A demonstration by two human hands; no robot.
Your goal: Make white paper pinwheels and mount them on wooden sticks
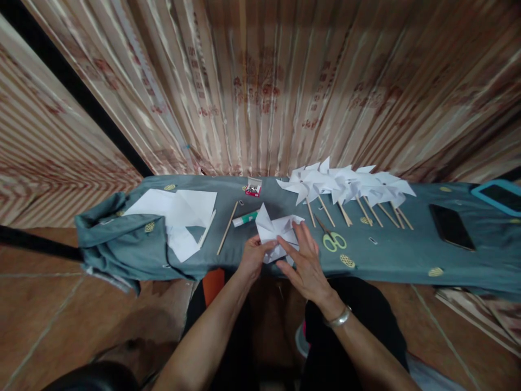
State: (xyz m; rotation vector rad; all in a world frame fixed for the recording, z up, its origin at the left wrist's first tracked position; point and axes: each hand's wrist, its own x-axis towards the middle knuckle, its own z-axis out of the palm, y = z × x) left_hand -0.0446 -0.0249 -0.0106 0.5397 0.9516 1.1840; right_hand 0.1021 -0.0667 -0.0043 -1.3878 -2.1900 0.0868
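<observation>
A white paper pinwheel (268,228) with folded vanes is held between my two hands at the table's near edge. My left hand (253,257) grips its lower left side, with the thumb on top of the paper. My right hand (305,265) holds the right side, its index finger on the centre and the other fingers over a right vane. A glue stick (245,219) with a green and white label lies just left of the pinwheel. Scissors (334,241) with light green handles rest to the right of my right hand. The paper's underside is hidden.
Several finished pinwheels (350,183) on sticks lie overlapping at the back right. White paper sheets (185,209) are at the left, near a loose wooden stick (227,228). A small red-and-white box (253,188), a dark phone (451,227) and a blue-framed device (499,196) also lie on the cloth.
</observation>
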